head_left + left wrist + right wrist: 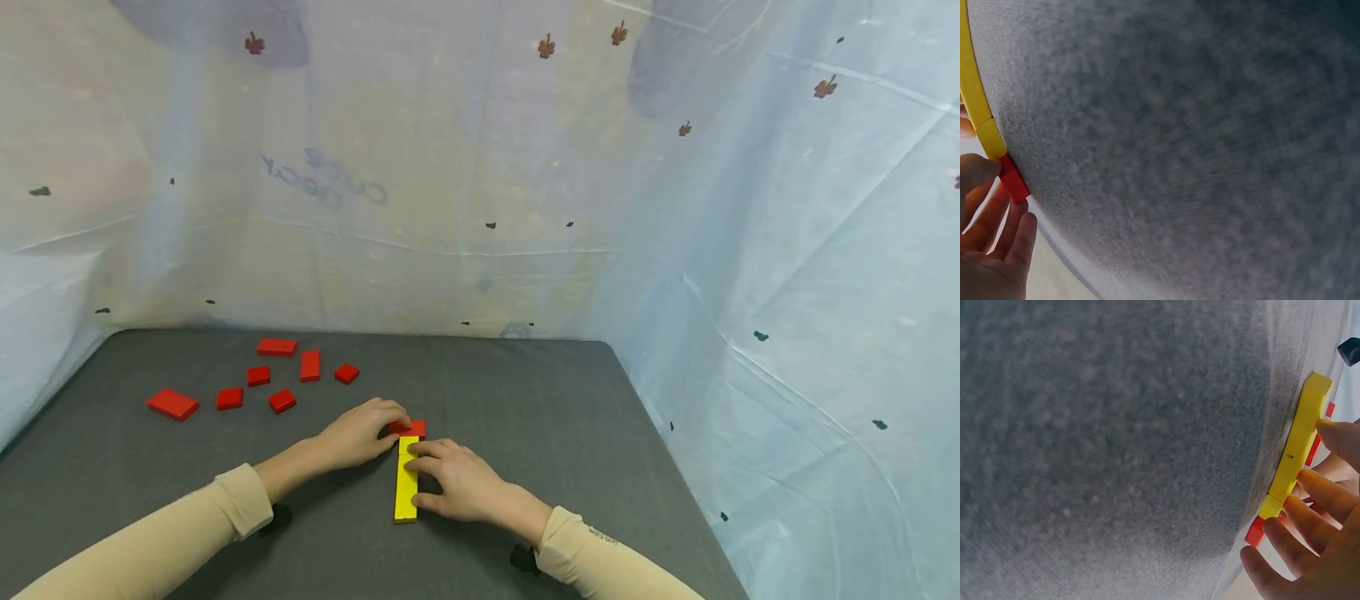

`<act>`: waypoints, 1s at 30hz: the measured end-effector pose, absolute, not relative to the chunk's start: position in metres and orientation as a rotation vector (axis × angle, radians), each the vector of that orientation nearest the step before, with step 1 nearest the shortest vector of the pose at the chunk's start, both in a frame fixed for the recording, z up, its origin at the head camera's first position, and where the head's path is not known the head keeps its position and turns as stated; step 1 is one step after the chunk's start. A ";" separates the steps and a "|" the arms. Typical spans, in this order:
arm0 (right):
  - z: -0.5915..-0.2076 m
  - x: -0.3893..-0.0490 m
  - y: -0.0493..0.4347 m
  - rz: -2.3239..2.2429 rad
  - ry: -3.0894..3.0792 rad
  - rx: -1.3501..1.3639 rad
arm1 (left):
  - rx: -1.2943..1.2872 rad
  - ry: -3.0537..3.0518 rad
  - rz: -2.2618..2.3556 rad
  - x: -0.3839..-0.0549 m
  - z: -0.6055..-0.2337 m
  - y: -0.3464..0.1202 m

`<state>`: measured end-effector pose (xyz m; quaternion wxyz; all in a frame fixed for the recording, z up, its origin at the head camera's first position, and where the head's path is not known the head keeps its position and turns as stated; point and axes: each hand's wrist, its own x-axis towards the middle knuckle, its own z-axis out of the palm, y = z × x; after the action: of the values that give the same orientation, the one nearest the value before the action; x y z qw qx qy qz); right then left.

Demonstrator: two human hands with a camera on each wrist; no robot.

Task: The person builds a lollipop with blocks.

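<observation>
A row of yellow blocks lies on the dark grey table: a long yellow block (406, 492) nearest the person and a short yellow block (408, 444) against its far end. Across that far end sits a red block (416, 428). My left hand (360, 435) pinches the red block between thumb and fingers, partly covering it. In the left wrist view the red block (1014, 179) meets the short yellow block (990, 139). Along the right side of the yellow row, my right hand (463, 482) rests with spread fingertips touching the yellow blocks.
Several loose red pieces lie at the table's back left, among them a rectangular block (173, 404), an upright-lying one (311, 366) and a small square (347, 373). Whitish plastic sheeting (450, 283) hangs behind the table (555, 400) and along its right side.
</observation>
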<state>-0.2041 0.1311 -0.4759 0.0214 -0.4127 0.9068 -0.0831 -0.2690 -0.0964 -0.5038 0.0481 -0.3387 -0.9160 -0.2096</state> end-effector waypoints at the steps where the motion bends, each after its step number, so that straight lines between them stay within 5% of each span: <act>1: -0.476 -0.204 0.131 -0.256 2.811 -1.277 | -1.031 -2.793 -0.638 -0.269 -0.504 -0.096; 30: -0.474 -0.206 0.134 -0.400 2.851 -1.210 | -1.004 -2.740 -0.700 -0.273 -0.500 -0.109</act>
<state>-0.2065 0.1342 -0.4737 0.0093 -0.3873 0.9130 -0.1280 -0.2731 -0.1089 -0.4998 0.0704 -0.3339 -0.9107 -0.2328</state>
